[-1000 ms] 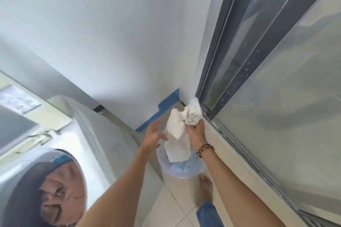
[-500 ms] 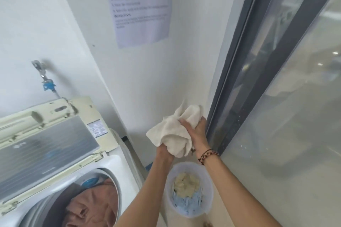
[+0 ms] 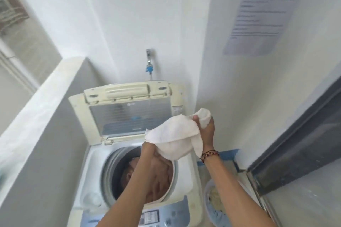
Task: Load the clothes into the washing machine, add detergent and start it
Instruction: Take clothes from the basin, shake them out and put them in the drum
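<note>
1. Head view: a top-loading washing machine (image 3: 129,153) stands at lower centre of the frame with its lid (image 3: 129,108) raised and upright against the wall.
2. A white cloth (image 3: 177,136) is held in the air right of centre, above the right edge of the drum opening (image 3: 129,169).
3. Right hand (image 3: 206,131): fingers curled round one bunched end of the cloth, at the upper right of the bundle.
4. Left hand (image 3: 156,160): its grip is blurred; it appears to gather the lower left part of the cloth, but the fingers cannot be read with certainty.
5. A pinkish-brown garment (image 3: 132,169) already lies inside the drum.
6. A basket (image 3: 207,201) with further clothes sits on the floor at lower right, just beside the machine.
7. Handling judgement: the cloth looks light, soft and limp. It sags between the two grips and will not hold a shape.
8. Hold point: take it by bunched fabric, not by a single edge, so that no loose tail drags on the drum rim.
9. Risk judgement: a trailing corner could hang over the opening when released. Release it over the middle of the drum.
10. The control panel (image 3: 162,217) at the bottom edge appears untouched; detergent is not in view.
</note>
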